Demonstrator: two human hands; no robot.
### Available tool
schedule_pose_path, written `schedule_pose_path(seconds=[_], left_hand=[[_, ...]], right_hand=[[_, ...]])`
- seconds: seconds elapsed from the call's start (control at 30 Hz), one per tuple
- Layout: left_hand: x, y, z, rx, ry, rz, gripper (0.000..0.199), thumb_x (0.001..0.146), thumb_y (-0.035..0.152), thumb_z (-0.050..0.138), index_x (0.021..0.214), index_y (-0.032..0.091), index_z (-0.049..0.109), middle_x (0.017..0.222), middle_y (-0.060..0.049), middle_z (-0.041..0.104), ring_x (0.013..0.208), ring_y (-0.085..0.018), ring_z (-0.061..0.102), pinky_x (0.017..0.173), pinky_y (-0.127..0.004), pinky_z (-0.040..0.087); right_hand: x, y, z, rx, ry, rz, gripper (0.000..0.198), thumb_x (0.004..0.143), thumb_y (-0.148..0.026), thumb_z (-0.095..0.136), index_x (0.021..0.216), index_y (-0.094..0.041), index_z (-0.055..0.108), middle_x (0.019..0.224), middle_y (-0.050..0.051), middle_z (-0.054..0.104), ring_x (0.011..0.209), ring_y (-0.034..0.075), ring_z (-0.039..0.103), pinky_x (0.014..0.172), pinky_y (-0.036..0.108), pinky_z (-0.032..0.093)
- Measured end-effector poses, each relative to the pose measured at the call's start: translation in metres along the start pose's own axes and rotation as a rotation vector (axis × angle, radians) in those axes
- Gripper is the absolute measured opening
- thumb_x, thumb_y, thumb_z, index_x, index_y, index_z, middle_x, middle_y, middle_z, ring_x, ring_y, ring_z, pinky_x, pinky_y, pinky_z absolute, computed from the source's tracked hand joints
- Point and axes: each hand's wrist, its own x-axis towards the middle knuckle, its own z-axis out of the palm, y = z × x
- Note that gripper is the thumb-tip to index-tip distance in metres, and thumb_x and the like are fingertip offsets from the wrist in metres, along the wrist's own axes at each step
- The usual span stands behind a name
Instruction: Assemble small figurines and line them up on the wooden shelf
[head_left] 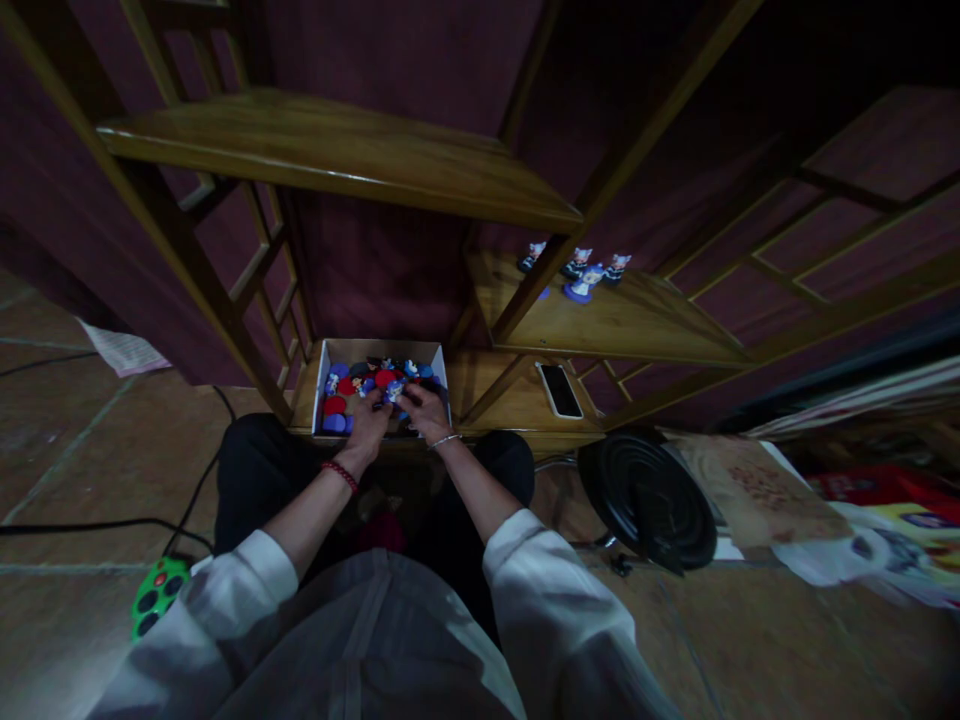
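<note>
A shallow white box [442, 365] on the low wooden ledge holds many small toy figurines and round red, blue and dark bases. Just above its contents, a small blue-and-white figurine [395, 390] is between my two hands. My right hand [427, 412] pinches it from the right with thumb and fingers. Curled in from the left, my left hand [368, 425] has its fingertips at the figurine's other side; the exact contact is too small to see. Several figurines stand on the shelf to the right, including a blue-and-white one on a purple base [583, 285].
A phone [559, 390] lies on the ledge right of the box. An upper shelf [337, 150] and a slanted post [562, 250] overhang this area. A round black stool-like seat [646, 500] stands at right. Black cables and a green multi-socket [159, 595] are on the left floor.
</note>
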Motion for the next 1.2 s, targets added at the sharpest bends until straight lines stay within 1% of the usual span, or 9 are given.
schedule_pose_path(seconds=[0.1, 0.27, 0.5, 0.7, 0.83, 1.0, 1.1, 1.2], left_hand=[[-0.001, 0.001, 0.001, -0.002, 0.019, -0.003, 0.030, 0.069, 0.008, 0.051, 0.097, 0.012, 0.063, 0.094, -0.006, 0.066, 0.085, -0.015, 0.061, 0.079, -0.028, 0.048], [-0.003, 0.002, 0.002, -0.077, -0.003, -0.007, 0.029, 0.069, 0.008, 0.053, 0.096, 0.012, 0.063, 0.098, -0.007, 0.066, 0.087, -0.015, 0.060, 0.079, -0.028, 0.048], [-0.003, -0.005, 0.002, -0.090, -0.001, -0.013, 0.032, 0.064, 0.009, 0.056, 0.095, 0.012, 0.065, 0.088, -0.005, 0.067, 0.073, -0.012, 0.059, 0.069, -0.025, 0.047], [-0.004, -0.003, 0.005, -0.027, 0.014, -0.028, 0.028, 0.063, 0.008, 0.056, 0.089, 0.013, 0.066, 0.082, -0.002, 0.066, 0.065, -0.010, 0.056, 0.062, -0.022, 0.045], [-0.007, 0.002, 0.009, 0.009, 0.043, -0.044, 0.028, 0.065, 0.007, 0.057, 0.091, 0.014, 0.065, 0.082, -0.002, 0.066, 0.067, -0.011, 0.058, 0.066, -0.023, 0.047], [-0.009, 0.005, 0.011, 0.029, 0.017, -0.062, 0.030, 0.066, 0.007, 0.054, 0.093, 0.013, 0.064, 0.082, -0.004, 0.066, 0.069, -0.012, 0.060, 0.066, -0.024, 0.049], [-0.009, 0.002, 0.011, 0.057, 0.041, -0.047, 0.030, 0.067, 0.008, 0.052, 0.094, 0.013, 0.063, 0.085, -0.005, 0.066, 0.071, -0.013, 0.060, 0.067, -0.026, 0.049], [-0.007, -0.006, 0.010, 0.080, 0.088, -0.017, 0.027, 0.067, 0.010, 0.053, 0.092, 0.014, 0.063, 0.088, -0.005, 0.066, 0.078, -0.014, 0.061, 0.075, -0.029, 0.049]], right_hand=[[-0.002, -0.004, -0.004, -0.008, -0.033, -0.016, 0.021, 0.073, -0.024, 0.059, 0.092, -0.020, 0.067, 0.088, -0.002, 0.069, 0.084, 0.015, 0.062, 0.080, 0.029, 0.049], [-0.003, -0.003, -0.006, -0.008, -0.054, -0.012, 0.022, 0.074, -0.023, 0.058, 0.095, -0.020, 0.066, 0.089, -0.002, 0.068, 0.085, 0.014, 0.062, 0.081, 0.027, 0.048], [-0.003, 0.005, -0.007, -0.051, -0.085, -0.046, 0.020, 0.073, -0.023, 0.059, 0.092, -0.019, 0.066, 0.090, -0.001, 0.067, 0.087, 0.015, 0.059, 0.084, 0.029, 0.045], [-0.007, 0.004, -0.012, 0.034, -0.094, 0.004, 0.020, 0.073, -0.025, 0.059, 0.092, -0.018, 0.065, 0.083, -0.002, 0.065, 0.078, 0.013, 0.057, 0.077, 0.027, 0.046], [-0.007, 0.004, -0.013, 0.065, -0.094, 0.039, 0.023, 0.073, -0.024, 0.060, 0.095, -0.019, 0.065, 0.084, -0.002, 0.065, 0.077, 0.013, 0.057, 0.077, 0.027, 0.046], [-0.010, 0.001, -0.013, 0.081, -0.076, 0.090, 0.023, 0.072, -0.022, 0.060, 0.094, -0.019, 0.066, 0.082, -0.002, 0.066, 0.075, 0.013, 0.058, 0.074, 0.027, 0.047], [-0.010, 0.000, -0.012, 0.059, -0.064, 0.106, 0.024, 0.072, -0.023, 0.061, 0.095, -0.020, 0.066, 0.080, -0.003, 0.065, 0.074, 0.014, 0.058, 0.073, 0.027, 0.048], [-0.010, 0.001, -0.013, 0.020, -0.061, 0.092, 0.024, 0.072, -0.025, 0.062, 0.095, -0.020, 0.066, 0.080, -0.003, 0.065, 0.074, 0.014, 0.057, 0.072, 0.027, 0.048]])
